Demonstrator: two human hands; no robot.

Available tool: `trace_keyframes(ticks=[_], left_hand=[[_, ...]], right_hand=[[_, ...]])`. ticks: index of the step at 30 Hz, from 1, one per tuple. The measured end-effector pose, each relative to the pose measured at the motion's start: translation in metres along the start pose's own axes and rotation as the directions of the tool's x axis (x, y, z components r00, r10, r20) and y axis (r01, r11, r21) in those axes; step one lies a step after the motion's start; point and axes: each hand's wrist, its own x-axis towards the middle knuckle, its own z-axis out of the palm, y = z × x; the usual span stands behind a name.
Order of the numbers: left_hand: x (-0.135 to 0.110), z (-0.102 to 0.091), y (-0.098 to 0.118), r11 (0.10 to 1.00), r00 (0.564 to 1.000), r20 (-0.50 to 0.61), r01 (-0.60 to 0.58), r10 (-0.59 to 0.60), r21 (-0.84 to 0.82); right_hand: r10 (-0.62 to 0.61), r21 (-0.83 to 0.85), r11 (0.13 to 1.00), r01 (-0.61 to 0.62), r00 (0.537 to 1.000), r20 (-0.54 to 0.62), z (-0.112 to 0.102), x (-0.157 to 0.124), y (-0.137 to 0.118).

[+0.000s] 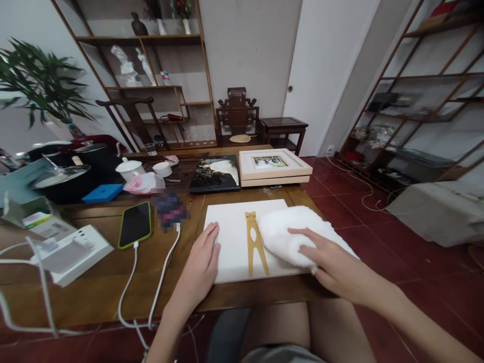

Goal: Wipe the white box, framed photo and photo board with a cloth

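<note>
A white board (232, 242) lies flat on the wooden table (94, 297) in front of me. A thin gold, clip-shaped piece (254, 244) rests on its middle. My left hand (202, 264) lies flat on the board's left edge, fingers stretched out. My right hand (325, 259) presses down on a white folded cloth (291, 229) that covers the board's right side, fingers spread over it.
A green-cased phone (136, 223) with a white cable lies to the left, beside a white box (71, 252). Behind the board are a dark picture (215, 174), stacked frames (274, 166), cups, pots and a blue box. Shelves line both walls.
</note>
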Motion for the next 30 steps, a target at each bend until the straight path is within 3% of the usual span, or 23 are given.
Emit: trace_keyframes(ticks=[5,8,11,14,18,21,24,30], left_hand=[[0.000,0.000,-0.004,0.999,0.999,0.016,-0.029,0.029,0.033],[0.002,0.000,-0.008,0.998,0.999,0.000,-0.052,0.052,0.026],[0.006,-0.001,-0.010,0.998,0.997,-0.060,-0.056,0.054,-0.025],[0.008,0.000,-0.009,0.998,0.993,-0.111,-0.041,0.034,-0.054],[0.008,0.002,-0.009,1.000,0.998,-0.059,0.001,-0.001,-0.008],[0.008,0.002,-0.009,1.000,1.000,-0.025,0.010,-0.009,0.018],[0.008,0.001,-0.009,1.000,0.999,-0.032,0.016,-0.015,0.017],[0.011,0.000,-0.011,0.998,0.997,-0.083,-0.002,-0.003,-0.061]], right_hand=[[0.007,-0.040,0.999,-0.011,0.994,-0.105,0.002,0.067,0.033],[-0.005,-0.064,0.998,-0.005,0.990,-0.144,0.006,0.091,0.044],[-0.026,-0.072,0.997,0.016,0.989,-0.146,0.010,0.087,0.041],[-0.051,-0.065,0.997,0.043,0.990,-0.132,0.012,0.058,0.027],[-0.070,-0.017,0.997,0.069,0.995,-0.068,0.008,0.014,0.008],[-0.059,0.022,0.998,0.059,0.998,-0.025,0.001,0.002,0.003],[-0.029,0.050,0.998,0.030,0.999,-0.023,-0.003,0.015,0.009],[-0.068,0.015,0.997,0.071,0.991,-0.116,0.004,0.070,0.033]])
